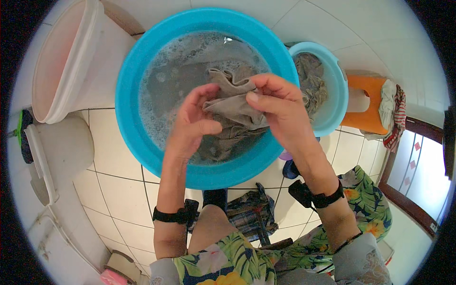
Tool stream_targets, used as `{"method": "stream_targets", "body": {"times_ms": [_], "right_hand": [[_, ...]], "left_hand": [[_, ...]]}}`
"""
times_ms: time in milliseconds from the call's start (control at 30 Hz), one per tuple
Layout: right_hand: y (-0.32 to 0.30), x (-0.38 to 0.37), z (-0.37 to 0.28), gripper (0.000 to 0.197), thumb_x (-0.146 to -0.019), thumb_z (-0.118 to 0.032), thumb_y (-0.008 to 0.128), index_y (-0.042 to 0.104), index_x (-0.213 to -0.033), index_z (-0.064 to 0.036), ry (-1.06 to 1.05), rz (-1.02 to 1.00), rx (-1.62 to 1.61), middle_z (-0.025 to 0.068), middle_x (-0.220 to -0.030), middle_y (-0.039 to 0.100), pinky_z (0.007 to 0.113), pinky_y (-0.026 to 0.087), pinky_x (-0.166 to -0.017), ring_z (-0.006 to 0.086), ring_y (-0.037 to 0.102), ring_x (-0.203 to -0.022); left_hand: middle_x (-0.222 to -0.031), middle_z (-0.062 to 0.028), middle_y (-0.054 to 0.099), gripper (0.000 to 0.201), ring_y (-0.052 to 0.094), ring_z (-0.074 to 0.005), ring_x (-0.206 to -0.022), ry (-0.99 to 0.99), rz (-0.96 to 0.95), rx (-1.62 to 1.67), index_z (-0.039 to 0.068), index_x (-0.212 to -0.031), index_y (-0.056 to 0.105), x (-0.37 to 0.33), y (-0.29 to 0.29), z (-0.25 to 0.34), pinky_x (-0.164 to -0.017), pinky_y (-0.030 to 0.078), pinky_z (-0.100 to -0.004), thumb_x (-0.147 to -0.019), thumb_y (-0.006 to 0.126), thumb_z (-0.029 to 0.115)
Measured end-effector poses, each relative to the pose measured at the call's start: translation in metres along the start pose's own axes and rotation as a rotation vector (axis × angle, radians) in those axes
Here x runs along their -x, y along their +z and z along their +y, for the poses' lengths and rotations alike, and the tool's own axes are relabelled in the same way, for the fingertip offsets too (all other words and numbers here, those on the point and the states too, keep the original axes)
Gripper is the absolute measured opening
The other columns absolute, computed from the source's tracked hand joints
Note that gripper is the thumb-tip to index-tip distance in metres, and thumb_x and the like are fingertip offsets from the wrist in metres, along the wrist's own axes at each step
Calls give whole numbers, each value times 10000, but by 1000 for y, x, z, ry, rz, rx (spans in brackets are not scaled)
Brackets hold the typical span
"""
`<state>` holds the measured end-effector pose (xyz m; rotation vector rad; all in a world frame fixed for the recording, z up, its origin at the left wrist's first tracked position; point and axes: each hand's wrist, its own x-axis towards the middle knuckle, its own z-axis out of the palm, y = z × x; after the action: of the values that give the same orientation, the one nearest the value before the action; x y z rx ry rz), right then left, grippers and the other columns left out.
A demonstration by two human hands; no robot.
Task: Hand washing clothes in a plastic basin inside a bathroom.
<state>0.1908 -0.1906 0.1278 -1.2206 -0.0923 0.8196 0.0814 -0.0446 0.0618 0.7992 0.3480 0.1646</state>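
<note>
Right hand (285,107) pinching the grey-brown cloth (232,102) between thumb and fingers! Left hand (187,121) curls at its left edge, thumb apart, and whether it grips, I can't tell. The cloth's bunched up over the big blue basin (127,95), above sudsy grey water (166,88). Just right, a smaller pale-blue basin (339,107) with wet fabric (309,76) inside; beyond it, an orange stool (373,116). Far left, a white bucket (104,45)!

Cloth (230,143) lies in a tub (127,97) between bucket (102,59) and basin (339,102).
</note>
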Motion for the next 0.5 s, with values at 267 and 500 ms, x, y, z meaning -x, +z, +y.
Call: {"method": "stream_targets", "body": {"times_ms": [267,500], "right_hand": [[-6,-3,9,199,-775,-54,666,627,-966,-13,82,93,-79,25,-847,636,246,463,-691,108,579,-774],[-47,18,8,177,-813,-170,665,645,-875,-5,-161,262,648,29,-745,619,258,445,-644,90,550,-699]], "left_hand": [[-1114,-74,602,696,557,-178,-1060,-83,-30,-303,22,-1204,524,-5,11,-1,-950,411,-315,-563,794,45],[-1121,-88,609,490,576,-186,-1041,65,67,-143,14,-1156,540,-7,4,-16,-918,450,-320,-694,699,-19]]}}
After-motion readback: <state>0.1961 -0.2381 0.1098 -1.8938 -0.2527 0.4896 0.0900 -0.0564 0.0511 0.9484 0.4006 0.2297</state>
